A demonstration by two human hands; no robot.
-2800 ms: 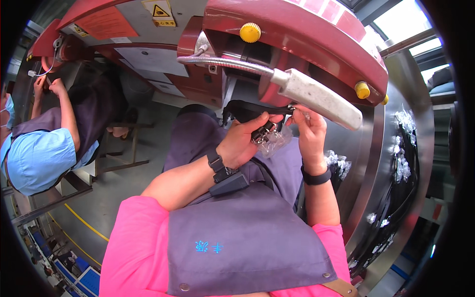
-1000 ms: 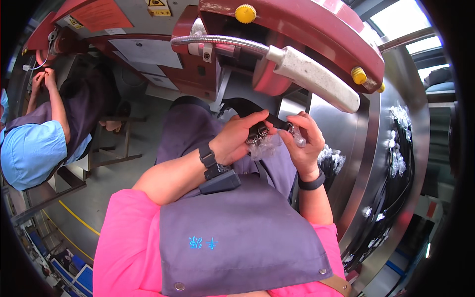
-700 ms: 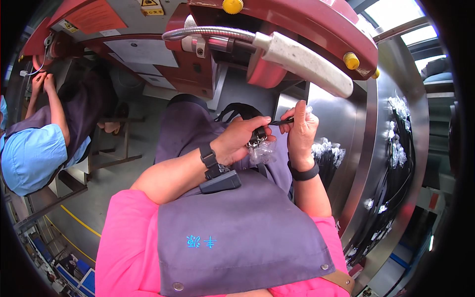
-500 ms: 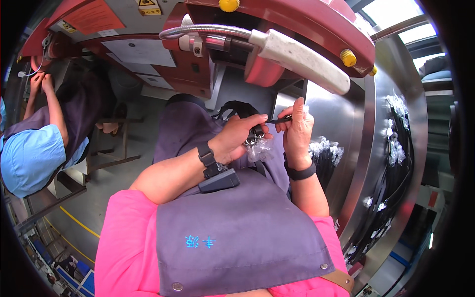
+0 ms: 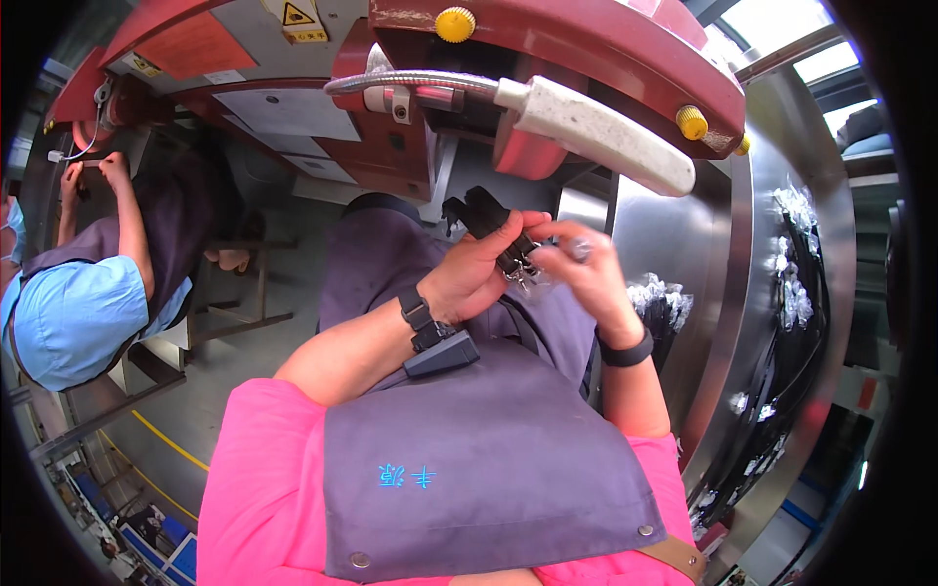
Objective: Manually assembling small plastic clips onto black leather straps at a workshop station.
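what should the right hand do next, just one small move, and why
I'd probably bring the right hand in to steady the metal fittings: the left hand is gripping the black straps, and the fittings show between the two hands, close to the right thumb. The right hand is blurred, so whether it pinches anything is unclear.

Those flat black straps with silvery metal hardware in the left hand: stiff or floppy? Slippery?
The flat black straps probably hold some shape, since they jut out flat past the left hand. The silvery metal hardware likely makes that end heavier. Clear crinkled plastic film there may feel slippery.
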